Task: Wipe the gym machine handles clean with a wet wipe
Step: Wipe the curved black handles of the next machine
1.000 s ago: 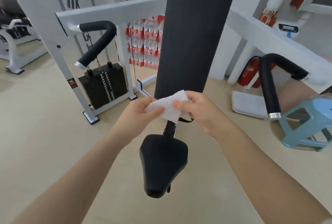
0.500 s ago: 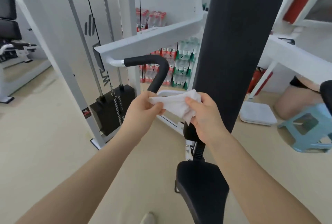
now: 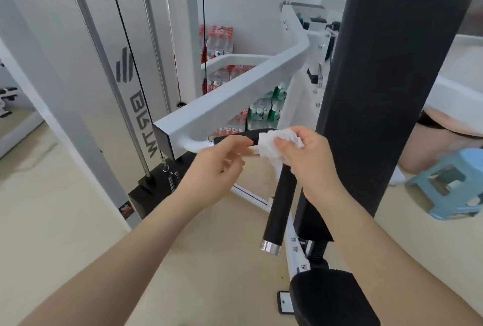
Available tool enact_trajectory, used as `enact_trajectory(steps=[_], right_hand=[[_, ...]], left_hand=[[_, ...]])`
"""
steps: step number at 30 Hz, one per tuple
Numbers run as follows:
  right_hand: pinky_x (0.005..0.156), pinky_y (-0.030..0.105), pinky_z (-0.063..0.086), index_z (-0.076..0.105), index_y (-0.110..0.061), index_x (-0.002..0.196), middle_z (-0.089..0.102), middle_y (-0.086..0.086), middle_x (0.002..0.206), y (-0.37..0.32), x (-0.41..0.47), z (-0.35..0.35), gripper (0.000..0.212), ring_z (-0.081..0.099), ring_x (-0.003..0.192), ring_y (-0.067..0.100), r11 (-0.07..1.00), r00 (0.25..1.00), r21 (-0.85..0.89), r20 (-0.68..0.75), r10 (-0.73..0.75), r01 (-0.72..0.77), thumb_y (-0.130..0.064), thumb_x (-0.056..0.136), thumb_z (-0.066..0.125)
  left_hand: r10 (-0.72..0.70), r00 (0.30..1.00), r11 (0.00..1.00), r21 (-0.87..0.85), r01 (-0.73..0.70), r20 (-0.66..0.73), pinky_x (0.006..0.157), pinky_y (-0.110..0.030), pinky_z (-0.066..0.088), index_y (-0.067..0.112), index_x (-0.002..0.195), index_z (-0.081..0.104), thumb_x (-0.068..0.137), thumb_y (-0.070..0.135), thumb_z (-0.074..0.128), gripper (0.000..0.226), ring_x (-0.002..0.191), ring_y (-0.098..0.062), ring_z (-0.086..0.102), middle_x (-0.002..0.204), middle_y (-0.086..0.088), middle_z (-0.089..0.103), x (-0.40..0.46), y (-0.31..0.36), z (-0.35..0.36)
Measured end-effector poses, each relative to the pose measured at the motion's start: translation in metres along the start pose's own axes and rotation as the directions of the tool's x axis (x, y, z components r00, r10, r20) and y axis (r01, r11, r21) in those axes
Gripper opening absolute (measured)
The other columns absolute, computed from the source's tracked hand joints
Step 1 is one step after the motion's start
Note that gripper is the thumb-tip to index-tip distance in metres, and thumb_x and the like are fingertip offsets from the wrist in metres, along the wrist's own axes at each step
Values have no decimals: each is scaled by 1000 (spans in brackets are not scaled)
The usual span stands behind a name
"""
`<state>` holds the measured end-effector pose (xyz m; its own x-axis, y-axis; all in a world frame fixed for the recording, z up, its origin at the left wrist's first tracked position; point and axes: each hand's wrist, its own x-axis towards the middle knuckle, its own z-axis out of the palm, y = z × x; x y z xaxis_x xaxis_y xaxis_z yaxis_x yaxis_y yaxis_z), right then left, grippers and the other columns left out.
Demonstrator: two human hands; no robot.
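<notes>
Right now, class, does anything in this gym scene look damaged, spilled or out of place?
Nothing stands out. The right hand presses the wet wipe onto the bend of the black handle, the left hand pinches its edge, and nothing looks damaged or spilled.

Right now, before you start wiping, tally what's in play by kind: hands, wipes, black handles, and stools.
Hands: 2, left hand and right hand
Wet wipes: 1, white wipe
Black handles: 1, bent handle
Stools: 1, blue stool
Total: 5
</notes>
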<state>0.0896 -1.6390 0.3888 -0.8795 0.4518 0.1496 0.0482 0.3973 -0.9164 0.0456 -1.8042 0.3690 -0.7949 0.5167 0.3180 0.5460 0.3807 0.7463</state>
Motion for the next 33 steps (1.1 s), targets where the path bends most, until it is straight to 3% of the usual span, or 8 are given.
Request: enact_trajectory(steps=[3, 5, 8, 13, 16, 22, 27, 33], right_hand=[[60, 12, 40, 62, -12, 100, 58, -10, 83, -3, 32, 31, 13, 51, 73, 5, 937, 933, -261, -213, -290, 232, -12, 90, 55], [62, 14, 42, 61, -6, 106, 63, 2, 91, -1, 47, 61, 19, 56, 80, 16, 786, 888, -492, -53, -456, 374, -6, 89, 53], [75, 38, 46, 62, -5, 95, 67, 12, 88, 13, 52, 116, 14, 62, 84, 32, 458, 851, -731, 333, -406, 505, -9, 87, 51], [94, 38, 37, 58, -18, 109, 66, 1, 101, 19, 57, 101, 30, 57, 98, 25, 278, 873, -831, 427, -237, 482, -29, 97, 33], [86, 35, 37, 63, -15, 97, 67, 3, 89, 18, 53, 87, 54, 58, 87, 25, 269, 955, -938, 147, -259, 218, -41, 92, 17], [103, 35, 39, 64, -7, 116, 67, 7, 115, 12, 36, 121, 46, 61, 108, 23, 319, 872, -822, 381, -307, 472, -28, 90, 32], [76, 36, 53, 68, -9, 97, 71, 8, 94, 3, 43, 96, 25, 67, 88, 29, 366, 943, -876, 243, -226, 314, -1, 74, 63], [84, 33, 49, 63, -13, 109, 68, 2, 96, 13, 54, 104, 44, 64, 87, 22, 165, 847, -835, 494, -196, 526, -39, 86, 36]], left_hand=[[-3, 1000, 985, 175, 7, -26, 83, -20, 42, 21, 109, 62, 90, 11, 51, 24, 96, -7, 57, 103, 11, 64, 26, -40, -28], [65, 997, 901, 428, -72, 31, 87, -32, 39, 18, 108, 65, 89, 19, 57, 21, 103, -22, 54, 106, 2, 67, 44, -65, -42], [143, 977, 780, 590, -208, 156, 81, -36, 31, 18, 103, 69, 85, 34, 62, 25, 103, -29, 52, 97, -1, 70, 64, -87, -53], [301, 917, 708, 583, -400, 263, 69, -35, 34, 19, 72, 71, 56, 40, 84, 29, 76, -26, 62, 66, 7, 68, 74, -103, -56], [342, 894, 700, 557, -447, 288, 67, -32, 23, 18, 67, 69, 52, 36, 86, 29, 73, -25, 62, 61, 7, 65, 78, -103, -53], [377, 898, 733, 520, -439, 226, 68, -31, 24, 15, 51, 57, 48, 35, 83, 33, 68, -26, 61, 49, 6, 58, 84, -107, -56], [432, 850, 690, 497, -527, 302, 57, -31, 44, 12, 54, 61, 45, 31, 89, 35, 66, -28, 62, 57, 0, 61, 87, -114, -54], [331, 884, 753, 473, -458, 331, 83, -33, 31, 13, 82, 64, 76, 40, 69, 28, 95, -26, 55, 86, 0, 66, 91, -113, -56]])
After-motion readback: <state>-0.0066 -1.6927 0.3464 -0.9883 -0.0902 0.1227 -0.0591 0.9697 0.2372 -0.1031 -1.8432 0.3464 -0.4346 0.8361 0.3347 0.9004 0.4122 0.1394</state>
